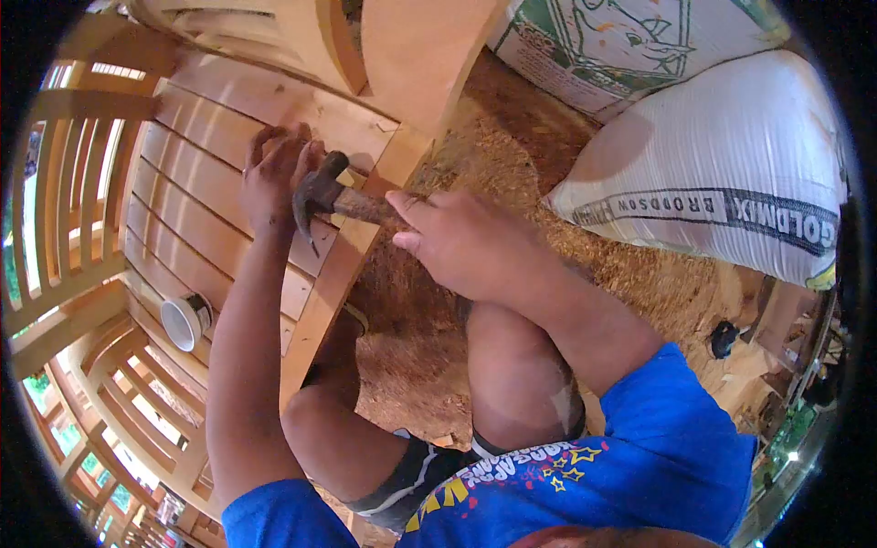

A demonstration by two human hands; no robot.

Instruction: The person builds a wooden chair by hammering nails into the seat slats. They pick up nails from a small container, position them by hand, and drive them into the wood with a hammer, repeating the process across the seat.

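A person works at a slatted wooden seat (201, 128), which fills the upper left of the frame. The step in hand looks to be hammer work near the seat's front edge, judging by the raised tool and the left hand placed just beyond it. The next move, as I judge it, calls for a steady left hand and clear space between its fingers and the hammer head.

The hammer (322, 192) is left of the frame's centre, its dark claw head toward the left and its handle running right. The right hand (466, 239), at the centre, has a closed grip around that handle, with the thumb toward the head. The head overlaps the left wrist from this angle; I cannot tell how far above it hangs.

The left hand (279, 178), in the upper left, is bent over the slats with its fingers curled. I cannot tell how far that grip is open or whether it pinches anything, since the fingertips are hidden.

A pale front rail (331, 288) slants below the hammer. A white tub (185, 323) rests at the seat's left, its mouth facing us. Two filled sacks (713, 173) stand upper right, beside sawdust-strewn ground (493, 119).
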